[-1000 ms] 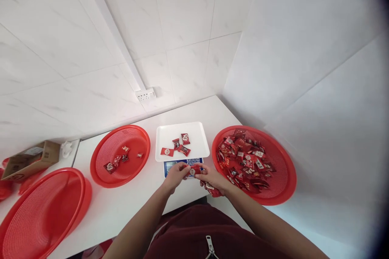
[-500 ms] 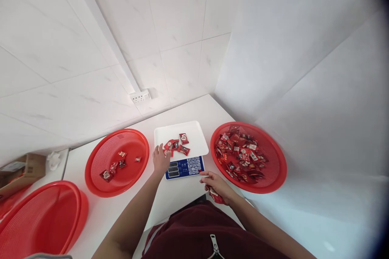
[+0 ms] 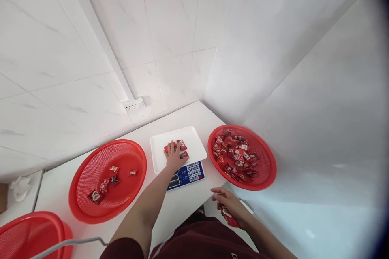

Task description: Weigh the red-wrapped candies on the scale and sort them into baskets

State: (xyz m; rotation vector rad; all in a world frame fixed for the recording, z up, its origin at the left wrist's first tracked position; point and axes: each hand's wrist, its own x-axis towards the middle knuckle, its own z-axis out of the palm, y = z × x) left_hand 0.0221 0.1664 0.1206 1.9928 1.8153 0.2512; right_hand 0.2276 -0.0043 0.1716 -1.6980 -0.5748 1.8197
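My left hand (image 3: 174, 159) lies over several small red candy packets (image 3: 182, 144) on the white tray (image 3: 194, 137) of a digital scale. Its fingers are spread and reach onto the packets, partly hiding them. The scale's blue keypad (image 3: 192, 173) shows just below the tray. Near the table's front edge, my right hand (image 3: 232, 204) is closed around red candy packets (image 3: 230, 219), which stick out under the fingers; their number is hidden. To its upper right, a red basket (image 3: 271, 166) holds a heap of similar packets.
Left of the scale, a second red basket (image 3: 142, 158) contains several packets. Another red basket (image 3: 51, 218) is cut off at lower left, with a grey bar (image 3: 73, 242) across it. Crumpled white paper (image 3: 20, 188) lies behind. A wall socket (image 3: 133, 106) is above the table.
My left hand has moved right and forward, from the tray's left edge onto the packets. My right hand, still holding packets, has moved back from the keypad toward my body. The view has shifted.
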